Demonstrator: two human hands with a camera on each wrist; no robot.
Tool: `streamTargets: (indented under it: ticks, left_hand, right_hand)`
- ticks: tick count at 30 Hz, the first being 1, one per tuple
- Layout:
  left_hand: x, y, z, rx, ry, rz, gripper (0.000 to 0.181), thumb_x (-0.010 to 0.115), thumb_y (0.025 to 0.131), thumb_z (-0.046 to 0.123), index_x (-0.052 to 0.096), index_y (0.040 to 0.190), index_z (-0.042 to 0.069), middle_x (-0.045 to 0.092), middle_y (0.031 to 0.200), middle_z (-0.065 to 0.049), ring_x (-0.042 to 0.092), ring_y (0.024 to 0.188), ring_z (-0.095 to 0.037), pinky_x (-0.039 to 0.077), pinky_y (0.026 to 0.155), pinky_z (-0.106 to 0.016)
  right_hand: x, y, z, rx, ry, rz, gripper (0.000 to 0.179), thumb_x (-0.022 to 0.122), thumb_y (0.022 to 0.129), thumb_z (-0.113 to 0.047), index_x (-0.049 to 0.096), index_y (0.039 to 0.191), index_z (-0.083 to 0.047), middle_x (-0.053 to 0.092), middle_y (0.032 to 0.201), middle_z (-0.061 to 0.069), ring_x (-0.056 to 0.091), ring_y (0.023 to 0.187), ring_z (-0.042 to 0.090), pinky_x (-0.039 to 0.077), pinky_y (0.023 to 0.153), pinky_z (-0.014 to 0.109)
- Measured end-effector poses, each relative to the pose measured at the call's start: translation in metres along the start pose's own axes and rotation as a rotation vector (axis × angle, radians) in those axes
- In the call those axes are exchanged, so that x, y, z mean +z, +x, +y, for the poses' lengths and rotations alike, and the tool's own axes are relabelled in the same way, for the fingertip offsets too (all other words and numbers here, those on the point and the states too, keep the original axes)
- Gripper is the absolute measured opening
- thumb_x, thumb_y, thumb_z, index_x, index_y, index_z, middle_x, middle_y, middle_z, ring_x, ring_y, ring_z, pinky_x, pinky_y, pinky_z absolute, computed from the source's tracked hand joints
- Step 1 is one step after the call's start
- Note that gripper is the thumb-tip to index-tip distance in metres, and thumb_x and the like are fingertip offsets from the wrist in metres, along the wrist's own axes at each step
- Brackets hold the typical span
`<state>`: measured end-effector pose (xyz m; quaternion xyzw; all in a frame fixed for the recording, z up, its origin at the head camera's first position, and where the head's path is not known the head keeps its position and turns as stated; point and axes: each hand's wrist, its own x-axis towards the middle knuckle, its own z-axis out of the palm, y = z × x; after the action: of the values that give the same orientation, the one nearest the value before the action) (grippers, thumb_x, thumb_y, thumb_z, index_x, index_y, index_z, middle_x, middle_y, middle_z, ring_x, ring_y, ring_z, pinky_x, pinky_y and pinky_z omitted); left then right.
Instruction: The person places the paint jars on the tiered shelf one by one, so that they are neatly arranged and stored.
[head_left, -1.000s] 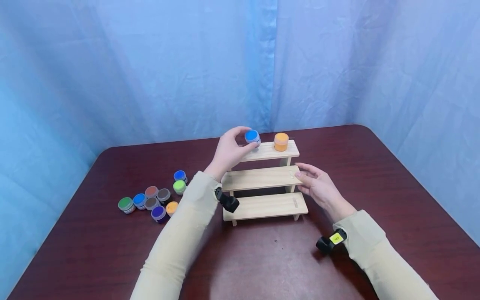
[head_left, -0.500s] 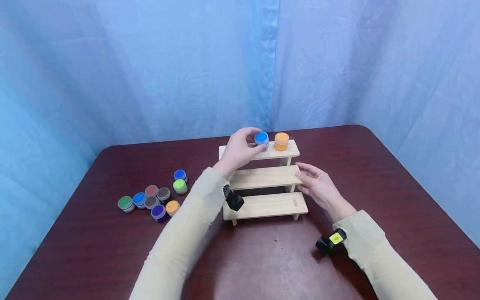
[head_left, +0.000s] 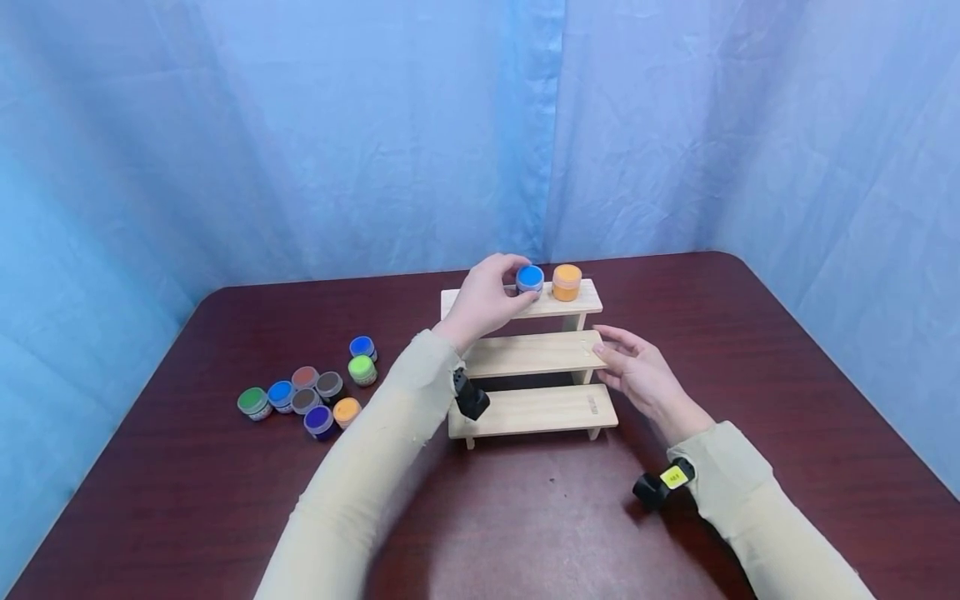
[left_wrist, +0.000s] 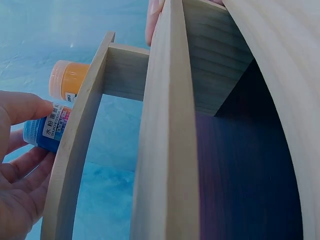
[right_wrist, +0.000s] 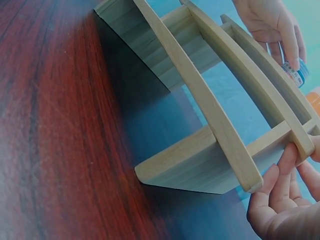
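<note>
A three-tier wooden stand (head_left: pixel 532 356) stands on the dark red table. On its top tier my left hand (head_left: pixel 483 302) pinches a blue paint jar (head_left: pixel 529 279) between thumb and fingers. Just right of that jar, an orange paint jar (head_left: pixel 566 283) sits on the same tier. In the left wrist view the blue jar (left_wrist: pixel 46 127) shows a printed label, its base right at the board. My right hand (head_left: pixel 639 372) grips the right end of the middle tier, thumb on top and fingers beneath, as the right wrist view shows of the hand (right_wrist: pixel 285 200) too.
Left of the stand, several paint jars are grouped on the table (head_left: pixel 187 492), among them a green jar (head_left: pixel 254 403), a light green jar (head_left: pixel 362 370), a purple jar (head_left: pixel 319 422) and another orange jar (head_left: pixel 347 412). A blue curtain (head_left: pixel 375 142) hangs behind the table.
My left hand has moved right along the top tier with the blue jar, bringing it close beside the orange one. My right hand has stayed on the middle tier.
</note>
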<state>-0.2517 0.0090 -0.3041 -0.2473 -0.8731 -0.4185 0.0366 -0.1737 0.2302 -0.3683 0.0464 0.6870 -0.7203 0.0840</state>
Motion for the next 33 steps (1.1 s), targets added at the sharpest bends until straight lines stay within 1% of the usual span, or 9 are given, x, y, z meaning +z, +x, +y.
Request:
streamTargets:
  ticks: [7,18,26,33]
  left_hand:
    - [-0.0008,0.0021,0.0016,0.005,0.045,-0.02,0.043,0.07,0.086,0.02,0.058,0.124,0.005,0.058,0.118,-0.01,0.06,0.107,-0.02,0.052,0.092,-0.026]
    - [-0.0025,0.0048,0.0049,-0.033,0.063,-0.06,0.043,0.07,0.086,0.024,0.059,0.124,0.007,0.059,0.122,-0.008,0.058,0.108,-0.019,0.05,0.093,-0.029]
    - [-0.0029,0.0054,0.005,-0.068,0.047,-0.088,0.045,0.069,0.087,0.027,0.058,0.126,0.008,0.061,0.118,-0.007,0.059,0.103,-0.017,0.05,0.089,-0.029]
    - [-0.0027,0.0078,0.0035,-0.104,0.03,-0.105,0.047,0.069,0.087,0.028,0.056,0.128,0.01,0.064,0.114,-0.006,0.06,0.101,-0.017,0.051,0.088,-0.029]
  right_hand:
    - [-0.0005,-0.0002,0.0,0.002,0.0,-0.001,0.056,0.052,0.097,-0.013,0.027,0.146,0.001,0.056,0.093,-0.009,0.059,0.08,0.0,0.051,0.07,0.017]
    - [-0.0017,-0.0007,0.0021,-0.001,0.002,-0.006,0.057,0.051,0.098,-0.014,0.026,0.146,0.001,0.057,0.094,-0.01,0.059,0.081,0.0,0.051,0.071,0.018]
    - [-0.0018,-0.0012,0.0028,-0.008,-0.003,-0.014,0.058,0.052,0.098,-0.016,0.025,0.146,0.001,0.057,0.094,-0.01,0.059,0.083,0.0,0.051,0.072,0.018]
    - [-0.002,-0.0001,0.0033,-0.006,-0.011,-0.01,0.058,0.051,0.098,-0.016,0.025,0.147,0.0,0.057,0.094,-0.011,0.059,0.083,-0.001,0.051,0.072,0.019]
